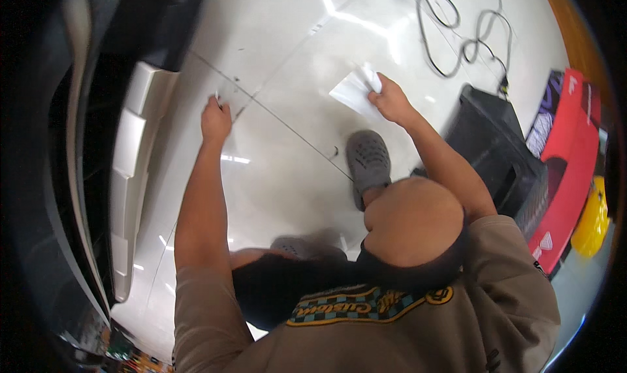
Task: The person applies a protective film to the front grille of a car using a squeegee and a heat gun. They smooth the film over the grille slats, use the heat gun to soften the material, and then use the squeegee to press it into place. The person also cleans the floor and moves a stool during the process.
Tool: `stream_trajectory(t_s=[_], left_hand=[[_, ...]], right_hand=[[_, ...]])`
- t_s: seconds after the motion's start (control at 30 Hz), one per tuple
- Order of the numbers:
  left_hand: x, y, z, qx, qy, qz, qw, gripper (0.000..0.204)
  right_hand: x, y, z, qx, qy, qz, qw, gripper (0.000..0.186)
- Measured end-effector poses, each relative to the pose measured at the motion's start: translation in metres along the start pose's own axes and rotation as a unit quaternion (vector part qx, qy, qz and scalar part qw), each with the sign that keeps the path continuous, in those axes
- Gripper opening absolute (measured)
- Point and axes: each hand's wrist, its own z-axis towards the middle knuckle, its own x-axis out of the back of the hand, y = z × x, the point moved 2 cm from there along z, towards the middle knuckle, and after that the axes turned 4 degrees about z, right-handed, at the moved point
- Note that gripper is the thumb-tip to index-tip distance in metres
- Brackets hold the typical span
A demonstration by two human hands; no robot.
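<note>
My right hand (392, 100) grips a thin white sheet (354, 92), crumpled at the top; whether it is paper or cloth I cannot tell. To the left, my left hand (216, 121) is closed, its fingertips pinched together low over the floor. A tiny white and dark bit shows at those fingertips, too small to name. Several dark specks lie on the glossy pale tiles (287, 73) beyond this hand. The two hands are well apart.
A large dark body with a segmented white panel (129, 151) runs along my left. At right stand a black case (486, 138), a red board-like thing (568, 157) and a yellow item (591, 219). A dark cable (464, 46) loops across the floor, far right. My grey clog (369, 157) is near.
</note>
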Motion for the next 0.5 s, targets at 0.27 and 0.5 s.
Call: stream_trajectory(t_s=[0.27, 0.5], left_hand=[[-0.045, 0.045, 0.055, 0.091, -0.037, 0.081, 0.992, 0.028], [-0.062, 0.149, -0.074, -0.139, -0.286, 0.042, 0.947, 0.028]], right_hand=[[0.039, 0.011, -0.037, -0.166, -0.071, 0.029, 0.983, 0.041], [0.008, 0.022, 0.034, -0.059, -0.033, 0.003, 0.998, 0.038]])
